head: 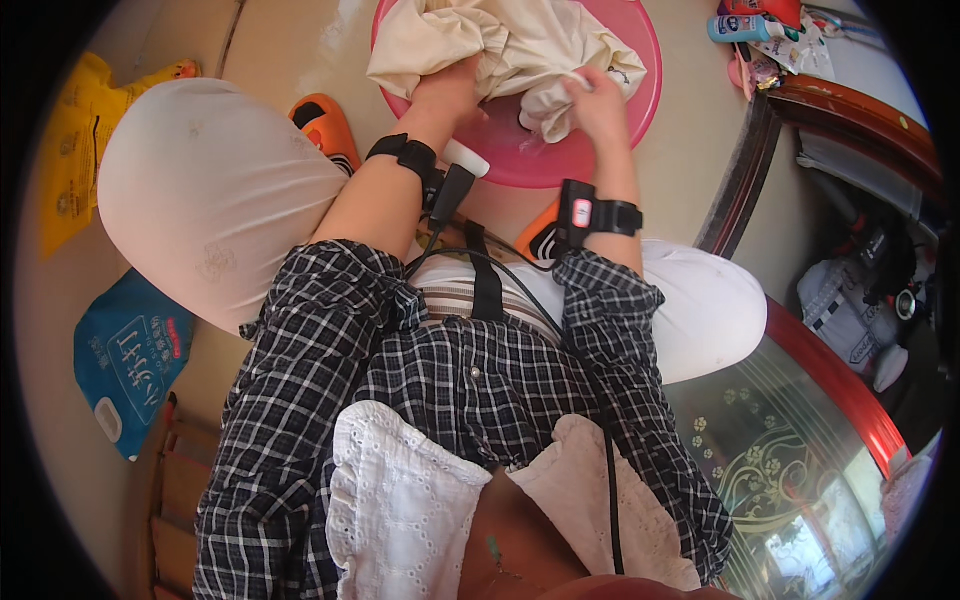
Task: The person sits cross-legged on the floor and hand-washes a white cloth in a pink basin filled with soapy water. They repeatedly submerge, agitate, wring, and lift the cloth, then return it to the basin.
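A cream-coloured cloth garment (525, 45) is bunched over a pink plastic basin (517, 169) and hangs past its left rim. My right hand (598, 101) grips a fold of the cloth between thumb and fingers, on the basin's right side. Below that hand a crumpled end of the fabric hangs close to the basin's bottom. My left hand (457, 86) reaches in from the left, and the garment covers most of its fingers, so its grip is hidden. A little water shows in the basin under the cloth.
Orange slippers (328, 131) stand before the basin. A white object (466, 159) lies by its near rim. At left are a yellow bag (75, 150) and a blue pouch (135, 360). A blue bottle (739, 28) lies upper right, near a red-brown wooden frame (855, 109).
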{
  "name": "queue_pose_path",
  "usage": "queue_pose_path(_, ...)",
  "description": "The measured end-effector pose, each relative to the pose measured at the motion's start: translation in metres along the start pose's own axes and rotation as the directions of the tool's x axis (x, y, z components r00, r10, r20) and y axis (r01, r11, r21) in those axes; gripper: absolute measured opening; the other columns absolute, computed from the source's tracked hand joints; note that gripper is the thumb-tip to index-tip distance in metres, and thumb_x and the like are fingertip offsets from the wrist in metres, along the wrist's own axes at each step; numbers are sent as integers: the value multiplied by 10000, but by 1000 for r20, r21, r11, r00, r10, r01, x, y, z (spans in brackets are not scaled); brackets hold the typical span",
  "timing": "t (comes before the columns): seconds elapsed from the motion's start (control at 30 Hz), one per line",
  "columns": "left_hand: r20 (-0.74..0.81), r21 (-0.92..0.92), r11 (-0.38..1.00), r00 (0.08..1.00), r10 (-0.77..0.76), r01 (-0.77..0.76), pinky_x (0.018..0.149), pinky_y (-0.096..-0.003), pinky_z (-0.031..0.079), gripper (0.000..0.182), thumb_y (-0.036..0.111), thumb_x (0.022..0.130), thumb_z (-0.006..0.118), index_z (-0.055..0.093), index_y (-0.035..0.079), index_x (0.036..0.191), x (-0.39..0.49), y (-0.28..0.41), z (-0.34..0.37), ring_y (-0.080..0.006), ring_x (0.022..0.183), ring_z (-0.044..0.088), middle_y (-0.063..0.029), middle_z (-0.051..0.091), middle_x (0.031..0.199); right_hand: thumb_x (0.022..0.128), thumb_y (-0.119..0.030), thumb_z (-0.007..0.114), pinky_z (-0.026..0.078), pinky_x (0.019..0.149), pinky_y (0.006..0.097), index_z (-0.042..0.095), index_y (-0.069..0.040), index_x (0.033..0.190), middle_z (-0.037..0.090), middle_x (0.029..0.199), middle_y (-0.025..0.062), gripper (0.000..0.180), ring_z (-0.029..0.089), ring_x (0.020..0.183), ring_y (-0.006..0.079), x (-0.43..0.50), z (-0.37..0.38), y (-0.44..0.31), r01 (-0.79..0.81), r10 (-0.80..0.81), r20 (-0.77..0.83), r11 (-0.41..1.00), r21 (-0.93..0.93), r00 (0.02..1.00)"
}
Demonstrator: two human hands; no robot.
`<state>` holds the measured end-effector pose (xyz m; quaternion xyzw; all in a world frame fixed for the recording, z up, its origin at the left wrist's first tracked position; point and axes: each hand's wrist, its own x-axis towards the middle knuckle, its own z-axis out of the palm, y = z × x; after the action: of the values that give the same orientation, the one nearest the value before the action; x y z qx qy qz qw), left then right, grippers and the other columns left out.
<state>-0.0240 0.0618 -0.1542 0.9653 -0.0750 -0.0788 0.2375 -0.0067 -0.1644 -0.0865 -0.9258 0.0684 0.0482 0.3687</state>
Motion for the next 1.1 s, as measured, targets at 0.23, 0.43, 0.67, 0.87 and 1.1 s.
queue_pose_path(0.23,-231,-166,985,970,-77,38,1062,-453,461,691,425,847,732,508,133,1431,19,6,-4,-371,1283,562,-188,614,1350,949,-115,690,458,678,239,704,-26,1039,671,837,-1,128,566,757,62,-14,-87,-47,167,-138,-130,955,244,982)
queue_pose_path(0.43,-266,-420,907,954,-137,13,922,-449,523,378,313,959,541,641,192,1303,38,15,-36,-389,1055,657,-202,702,1117,973,-138,667,500,711,266,674,-3,1092,686,910,45,179,609,776,102,2,-95,-37,73,58,-238,857,509,970)
queue_pose_path(0.67,-492,-510,833,867,-78,-214,945,-436,479,286,271,932,587,705,28,1026,55,10,-67,-376,1044,622,-196,684,1044,893,-73,681,546,782,375,654,-42,1066,644,916,129,178,660,839,271,-5,-35,-39,85,-114,-583,993,-76,804)
queue_pose_path(0.87,-278,-856,478,955,-102,-198,869,-336,514,297,229,970,559,711,-5,1072,49,13,-90,-219,971,670,-114,726,1018,821,-192,764,534,873,482,610,-11,1189,562,1241,236,437,635,1029,403,-36,53,-41,340,-374,-18,859,-383,927)
queue_pose_path(1.1,-156,-981,133,982,-107,-141,818,-326,542,262,180,966,566,722,5,1084,29,32,-128,-186,940,687,-78,736,1011,776,-306,816,508,961,473,553,-35,1322,599,1278,233,664,607,1147,437,-28,78,-41,45,-74,-273,993,-111,959)
